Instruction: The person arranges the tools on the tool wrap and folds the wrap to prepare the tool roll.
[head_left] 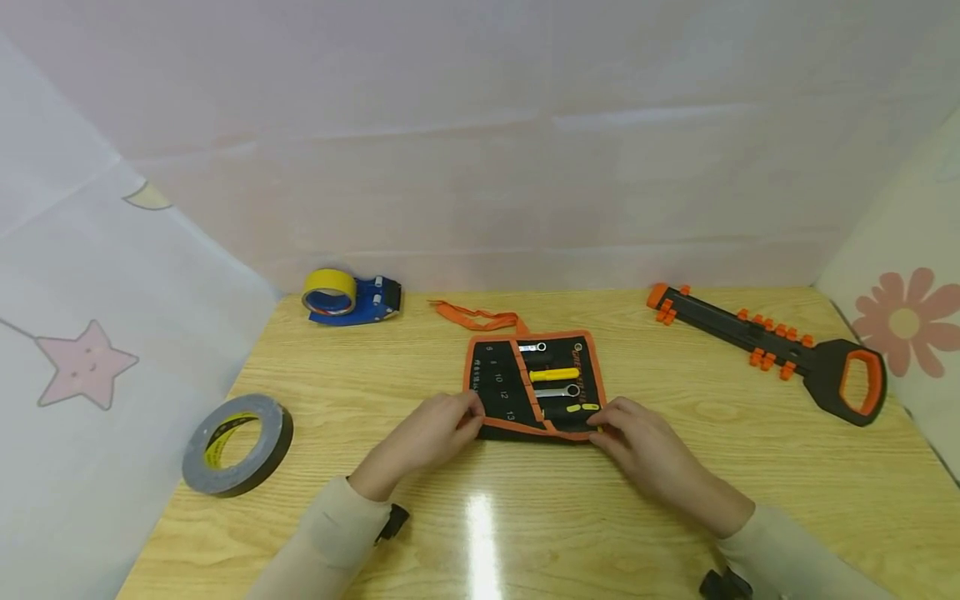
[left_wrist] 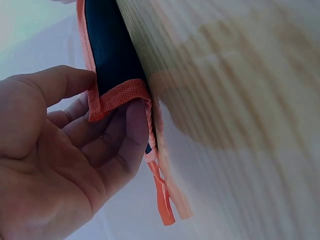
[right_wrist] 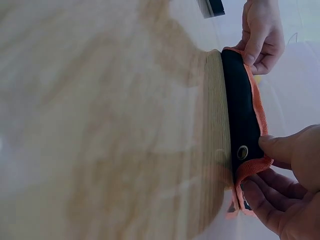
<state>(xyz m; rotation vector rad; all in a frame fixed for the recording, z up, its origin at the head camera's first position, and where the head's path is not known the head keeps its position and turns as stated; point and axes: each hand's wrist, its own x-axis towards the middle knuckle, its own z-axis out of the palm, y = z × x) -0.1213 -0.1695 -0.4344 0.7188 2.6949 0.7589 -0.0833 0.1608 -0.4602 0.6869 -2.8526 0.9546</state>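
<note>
A black fabric tool pouch (head_left: 495, 404) with orange trim and printed numbers lies open on the wooden table, in the middle of the head view. Its slanted pocket holds wrenches (head_left: 557, 392) and a tool with a yellow handle (head_left: 555, 375). An orange tie strap (head_left: 480, 317) trails from its far edge. My left hand (head_left: 435, 429) pinches the near left corner; in the left wrist view the thumb lies on the orange trim (left_wrist: 93, 105), fingers behind. With thumb and fingers, my right hand (head_left: 648, 450) pinches the near right corner, beside a metal eyelet (right_wrist: 242, 152).
A roll of grey tape (head_left: 273, 450) lies at the left edge. Back left stands a blue tape dispenser (head_left: 367, 302) with yellow tape. A long black tool (head_left: 720, 329) with orange clips and a D-shaped handle lies at the right. Light fabric walls enclose the table.
</note>
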